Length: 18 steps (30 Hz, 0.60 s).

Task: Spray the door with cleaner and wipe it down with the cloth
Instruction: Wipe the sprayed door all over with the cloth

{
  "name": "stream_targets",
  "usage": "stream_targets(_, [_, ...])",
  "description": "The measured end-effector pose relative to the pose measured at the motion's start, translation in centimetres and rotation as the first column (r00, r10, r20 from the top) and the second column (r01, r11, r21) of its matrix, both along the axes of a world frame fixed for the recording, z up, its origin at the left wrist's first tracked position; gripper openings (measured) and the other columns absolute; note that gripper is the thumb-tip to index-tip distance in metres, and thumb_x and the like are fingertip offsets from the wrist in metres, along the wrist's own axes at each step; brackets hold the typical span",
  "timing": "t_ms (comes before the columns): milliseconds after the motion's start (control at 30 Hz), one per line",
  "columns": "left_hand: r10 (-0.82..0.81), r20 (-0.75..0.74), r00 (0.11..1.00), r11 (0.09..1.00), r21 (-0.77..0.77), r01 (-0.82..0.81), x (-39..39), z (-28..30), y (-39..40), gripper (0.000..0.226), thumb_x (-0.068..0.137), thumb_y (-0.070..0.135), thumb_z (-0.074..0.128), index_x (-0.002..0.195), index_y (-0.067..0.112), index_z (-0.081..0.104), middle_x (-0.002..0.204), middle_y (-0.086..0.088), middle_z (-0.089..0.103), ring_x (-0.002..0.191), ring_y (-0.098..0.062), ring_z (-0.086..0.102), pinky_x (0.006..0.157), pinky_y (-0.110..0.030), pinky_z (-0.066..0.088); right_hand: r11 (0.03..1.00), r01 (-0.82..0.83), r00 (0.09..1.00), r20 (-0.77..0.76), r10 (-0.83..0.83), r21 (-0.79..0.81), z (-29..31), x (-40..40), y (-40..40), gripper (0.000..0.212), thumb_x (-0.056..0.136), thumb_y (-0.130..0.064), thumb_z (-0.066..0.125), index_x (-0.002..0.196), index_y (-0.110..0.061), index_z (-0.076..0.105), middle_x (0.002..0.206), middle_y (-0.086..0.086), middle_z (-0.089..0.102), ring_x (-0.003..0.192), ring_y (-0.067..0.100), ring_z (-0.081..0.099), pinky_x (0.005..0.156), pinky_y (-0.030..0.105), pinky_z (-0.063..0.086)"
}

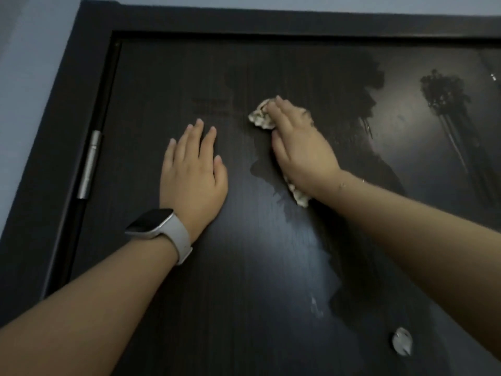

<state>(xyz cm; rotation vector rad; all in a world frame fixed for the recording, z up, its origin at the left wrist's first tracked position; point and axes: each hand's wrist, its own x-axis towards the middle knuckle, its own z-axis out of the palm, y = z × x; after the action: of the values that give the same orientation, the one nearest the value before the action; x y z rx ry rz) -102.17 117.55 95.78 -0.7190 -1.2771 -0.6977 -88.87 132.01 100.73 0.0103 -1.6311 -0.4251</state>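
Note:
A dark wood-grain door (244, 267) fills the view, seen from below towards its top edge. My right hand (301, 147) presses a crumpled beige cloth (260, 118) flat against the door; the cloth shows above my fingers and below my wrist (301, 198). Wet streaks and patches (339, 280) spread around and below that hand, with runs of liquid at the upper right (447, 126). My left hand (192, 172) lies flat on the dry part of the door, fingers apart, with a white-strapped watch (160, 229) on the wrist. No spray bottle is in view.
A dark door frame (81, 77) runs along the left and top, against a pale wall (32, 63). A silver hinge (90, 164) sits on the left edge. A small round silvery fitting (402, 344) is on the door at the lower right.

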Motion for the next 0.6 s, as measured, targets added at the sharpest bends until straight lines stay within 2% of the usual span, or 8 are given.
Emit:
stream_targets(67, [0.018, 0.021, 1.000, 0.999, -0.038, -0.017, 0.1, -0.1, -0.1, 0.058, 0.096, 0.029, 0.026, 0.151, 0.009, 0.029, 0.160, -0.012, 0.023, 0.148, -0.025, 0.020, 0.121, -0.044, 0.012, 0.998, 0.022, 0.999, 0.038, -0.025, 0.066, -3.8, -0.3, -0.5, 0.054, 0.104, -0.028, 0.032, 0.153, -0.006, 0.028, 0.161, 0.014, 0.023, 0.149, 0.026, 0.019, 0.119, 0.027, 0.009])
stream_targets(167, [0.004, 0.043, 0.999, 0.997, -0.079, -0.001, 0.2, -1.2, -0.8, 0.057, 0.100, 0.026, 0.029, 0.154, 0.008, 0.018, 0.163, -0.011, 0.011, 0.150, -0.022, 0.009, 0.122, -0.041, 0.003, 0.989, 0.059, 0.990, 0.116, -0.076, 0.136, -10.0, -0.5, -0.6, 0.053, 0.104, -0.028, 0.031, 0.153, -0.007, 0.028, 0.161, 0.014, 0.023, 0.149, 0.027, 0.020, 0.121, 0.030, 0.010])
stream_targets(267, [-0.031, 0.050, 0.998, 0.997, -0.069, 0.034, -0.3, -3.8, -2.2, 0.055, 0.100, 0.023, 0.030, 0.153, 0.008, 0.022, 0.162, -0.010, 0.014, 0.150, -0.023, 0.011, 0.122, -0.041, 0.004, 0.960, 0.090, 0.961, 0.231, -0.154, 0.264, -16.8, -0.1, 0.2, 0.051, 0.103, -0.021, 0.035, 0.152, -0.006, 0.030, 0.161, 0.013, 0.024, 0.149, 0.027, 0.021, 0.123, 0.035, 0.016])
stream_targets(333, [-0.031, 0.049, 0.998, 0.997, -0.071, 0.034, -0.6, -5.9, -2.7, 0.055, 0.099, 0.024, 0.028, 0.152, 0.008, 0.026, 0.162, -0.010, 0.017, 0.150, -0.023, 0.014, 0.123, -0.042, 0.007, 0.937, 0.075, 0.938, 0.294, -0.181, 0.340, -18.4, 0.4, 0.8, 0.055, 0.100, -0.013, 0.042, 0.153, -0.006, 0.029, 0.161, 0.012, 0.024, 0.149, 0.026, 0.022, 0.121, 0.039, 0.022])
stream_targets(400, [-0.023, 0.045, 0.999, 0.997, -0.077, 0.026, -0.9, -7.2, -2.8, 0.054, 0.099, 0.024, 0.028, 0.151, 0.008, 0.029, 0.161, -0.010, 0.020, 0.149, -0.023, 0.016, 0.122, -0.043, 0.010, 0.937, 0.053, 0.929, 0.327, -0.173, 0.345, -16.8, 0.8, 0.7, 0.057, 0.096, -0.008, 0.042, 0.152, -0.007, 0.032, 0.160, 0.012, 0.026, 0.148, 0.025, 0.025, 0.120, 0.039, 0.025])
stream_targets(467, [-0.039, 0.051, 0.998, 0.996, -0.075, 0.043, -1.1, -7.4, -2.8, 0.054, 0.098, 0.025, 0.028, 0.150, 0.009, 0.031, 0.160, -0.009, 0.022, 0.149, -0.023, 0.017, 0.122, -0.042, 0.011, 0.954, 0.045, 0.941, 0.307, -0.140, 0.295, -13.2, 0.7, 0.1, 0.056, 0.094, -0.010, 0.034, 0.150, -0.009, 0.037, 0.158, 0.011, 0.032, 0.146, 0.025, 0.030, 0.118, 0.036, 0.027])
stream_targets(533, [-0.051, 0.049, 0.998, 0.996, -0.066, 0.054, -1.3, -7.3, -2.8, 0.055, 0.098, 0.025, 0.028, 0.150, 0.010, 0.032, 0.160, -0.009, 0.023, 0.149, -0.022, 0.018, 0.122, -0.041, 0.011, 0.972, 0.054, 0.963, 0.246, -0.111, 0.230, -8.5, 0.4, -0.4, 0.062, 0.089, -0.009, 0.028, 0.150, -0.014, 0.040, 0.157, 0.008, 0.034, 0.146, 0.023, 0.031, 0.117, 0.032, 0.028])
stream_targets(600, [-0.062, 0.035, 0.997, 0.996, -0.059, 0.064, -1.4, -7.3, -2.8, 0.054, 0.098, 0.025, 0.028, 0.150, 0.010, 0.033, 0.160, -0.008, 0.024, 0.149, -0.022, 0.019, 0.122, -0.041, 0.011, 0.989, 0.059, 0.984, 0.157, -0.080, 0.135, -3.9, -0.1, -1.1, 0.066, 0.087, 0.001, 0.032, 0.150, -0.017, 0.039, 0.158, 0.005, 0.033, 0.147, 0.020, 0.029, 0.118, 0.031, 0.028])
